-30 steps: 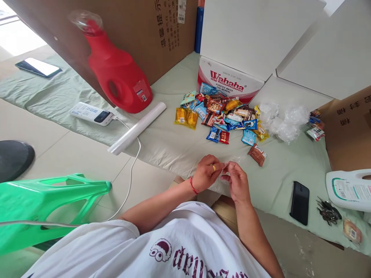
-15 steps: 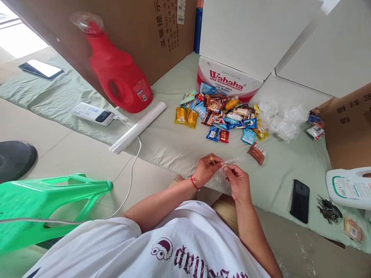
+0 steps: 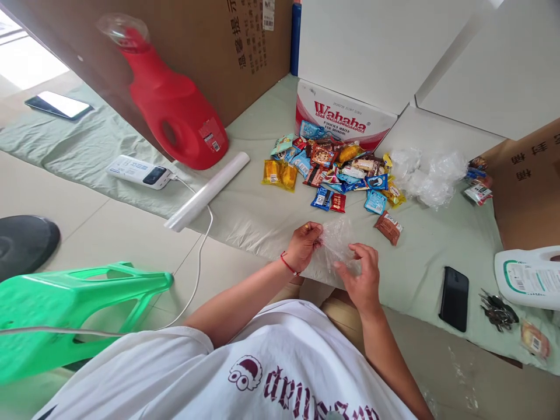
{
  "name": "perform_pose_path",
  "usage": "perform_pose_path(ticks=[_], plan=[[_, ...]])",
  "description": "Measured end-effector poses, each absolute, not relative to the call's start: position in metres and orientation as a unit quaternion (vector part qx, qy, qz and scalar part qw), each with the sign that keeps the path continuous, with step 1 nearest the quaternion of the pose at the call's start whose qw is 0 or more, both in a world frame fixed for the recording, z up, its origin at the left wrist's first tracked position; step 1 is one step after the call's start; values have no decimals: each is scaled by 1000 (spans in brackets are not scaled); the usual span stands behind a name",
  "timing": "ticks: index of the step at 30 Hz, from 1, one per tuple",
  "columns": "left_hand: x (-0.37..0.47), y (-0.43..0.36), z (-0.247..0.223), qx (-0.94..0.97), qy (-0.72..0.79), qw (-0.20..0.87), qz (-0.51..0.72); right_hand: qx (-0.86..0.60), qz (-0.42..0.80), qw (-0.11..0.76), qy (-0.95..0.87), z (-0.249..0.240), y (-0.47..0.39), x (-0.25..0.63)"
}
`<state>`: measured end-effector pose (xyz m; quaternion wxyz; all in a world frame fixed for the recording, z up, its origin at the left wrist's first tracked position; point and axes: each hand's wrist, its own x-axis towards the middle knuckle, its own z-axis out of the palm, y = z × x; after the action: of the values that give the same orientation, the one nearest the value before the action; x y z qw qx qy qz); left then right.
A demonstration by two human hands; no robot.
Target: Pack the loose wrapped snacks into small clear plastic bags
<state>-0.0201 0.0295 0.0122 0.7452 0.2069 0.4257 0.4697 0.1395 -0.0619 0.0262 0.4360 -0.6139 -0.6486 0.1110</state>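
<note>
My left hand (image 3: 305,245) pinches the edge of a clear plastic bag (image 3: 338,238), which hangs spread between my two hands. At the bag's right side, my right hand (image 3: 362,274) has its thumb and fingers apart, close to the plastic. Beyond them lies a pile of small wrapped snacks (image 3: 324,156) in several colours. A brown snack packet (image 3: 388,227) rests apart from the pile, to the right of the bag. Crumpled clear bags (image 3: 431,178) sit to the right of the pile.
A red jug (image 3: 175,111), a plastic roll (image 3: 207,191) and a white power bank (image 3: 139,172) with a cable are left. A black phone (image 3: 455,298), keys (image 3: 499,310) and a white bottle (image 3: 529,277) lie right. Behind stands a Wahaha box (image 3: 376,123); a green stool (image 3: 79,297) is lower left.
The bag has come up and spread out between my hands. My right hand has let go its pinch and its fingers have parted; my left hand has moved slightly left and up.
</note>
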Motion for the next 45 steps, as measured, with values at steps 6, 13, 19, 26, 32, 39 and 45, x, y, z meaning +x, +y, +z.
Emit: perform_pose_path(ticks=[6, 13, 19, 26, 32, 39, 45], plan=[[-21, 29, 11, 204, 426, 750, 464, -574, -28, 376, -727, 15, -72, 131], [-20, 12, 15, 254, 442, 776, 372, -582, 24, 376, -720, 9, -62, 131], [-25, 14, 10, 253, 474, 770, 345, -603, 218, 479, -600, 7, -59, 139], [-32, 20, 13, 165, 489, 771, 374, -616, 339, 612, -360, 11, -65, 157], [-36, 26, 9, 174, 519, 727, 414, -663, 270, 614, -331, 19, -66, 174], [-49, 36, 5, 231, 547, 627, 505, -707, 240, 571, -343, 22, -69, 188], [-61, 40, 5, 203, 525, 677, 474, -670, 260, 637, -280, 16, -75, 190]])
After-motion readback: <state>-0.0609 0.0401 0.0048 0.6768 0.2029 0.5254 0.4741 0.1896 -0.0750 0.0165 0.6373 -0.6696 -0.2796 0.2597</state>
